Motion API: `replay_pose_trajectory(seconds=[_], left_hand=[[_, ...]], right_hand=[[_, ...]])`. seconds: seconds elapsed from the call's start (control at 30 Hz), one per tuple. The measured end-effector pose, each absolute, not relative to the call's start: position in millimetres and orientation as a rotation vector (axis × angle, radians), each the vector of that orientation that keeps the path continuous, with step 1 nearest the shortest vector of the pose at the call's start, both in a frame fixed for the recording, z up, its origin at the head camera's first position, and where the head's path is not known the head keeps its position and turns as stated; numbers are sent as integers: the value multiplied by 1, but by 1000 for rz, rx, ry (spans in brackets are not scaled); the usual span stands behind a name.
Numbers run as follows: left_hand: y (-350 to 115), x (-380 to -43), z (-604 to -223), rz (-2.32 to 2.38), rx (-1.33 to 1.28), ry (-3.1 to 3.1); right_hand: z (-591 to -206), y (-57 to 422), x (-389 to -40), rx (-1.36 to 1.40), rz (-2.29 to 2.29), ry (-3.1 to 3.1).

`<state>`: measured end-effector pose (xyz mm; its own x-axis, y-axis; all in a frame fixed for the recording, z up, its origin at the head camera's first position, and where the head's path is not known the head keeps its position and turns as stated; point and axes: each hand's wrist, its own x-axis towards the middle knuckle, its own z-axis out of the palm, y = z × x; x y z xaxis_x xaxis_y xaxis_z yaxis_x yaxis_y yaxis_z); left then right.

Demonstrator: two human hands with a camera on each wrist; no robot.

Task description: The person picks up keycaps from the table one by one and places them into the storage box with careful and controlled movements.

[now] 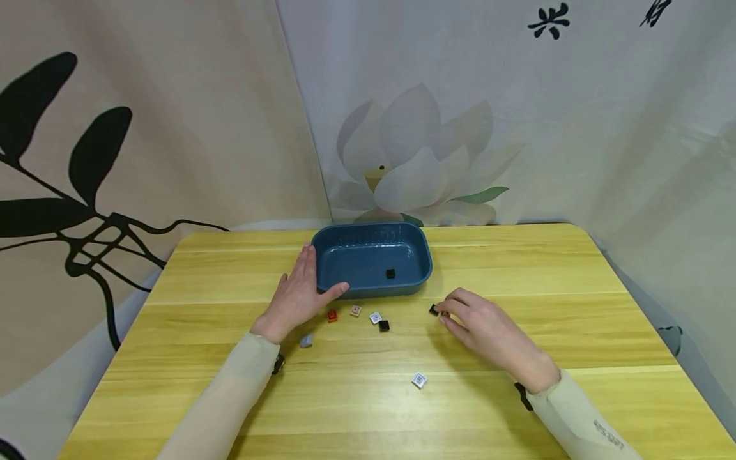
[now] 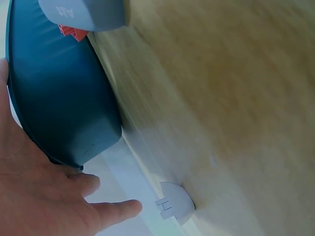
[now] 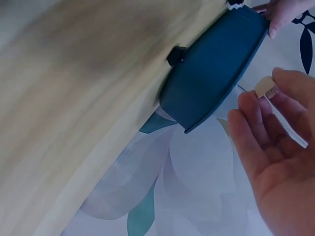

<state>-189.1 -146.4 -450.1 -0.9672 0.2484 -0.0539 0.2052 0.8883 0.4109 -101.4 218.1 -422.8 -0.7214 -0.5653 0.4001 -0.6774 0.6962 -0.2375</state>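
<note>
tan keycap (image 3: 265, 87), pinched between thumb and fingertips of the right hand (image 1: 480, 329); it looks lifted off the wood, outside the blue tray (image 1: 374, 292) and to its right. just by those fingertips, a black keycap (image 1: 433, 310) lies on the table (image 1: 517, 262). the left hand (image 1: 296, 297) is spread, fingers along the tray's left end, thumb over the near rim, pinching nothing.

i judge the step in hand to be moving a loose cap while the left hand steadies the tray. the next move would call for a firm pinch, enough height to clear the rim, and a release over the tray floor, where 1 black cap (image 1: 390, 273) lies.

in front of the tray are a red cap (image 1: 332, 315), a beige cap (image 1: 356, 310), and a white cap (image 1: 375, 317) close by a dark cap (image 1: 384, 326). farther out: a grey cap (image 1: 306, 341) near the left wrist, and a second white cap (image 1: 420, 381) nearer the person.
</note>
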Motion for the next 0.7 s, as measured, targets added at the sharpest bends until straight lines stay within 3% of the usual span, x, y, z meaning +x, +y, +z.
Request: replay_pose_trajectory(seconds=[0.7], left_hand=[[-146, -187, -444, 588, 349, 2956]], right_hand=[[-403, 207, -125, 801, 631, -2598]])
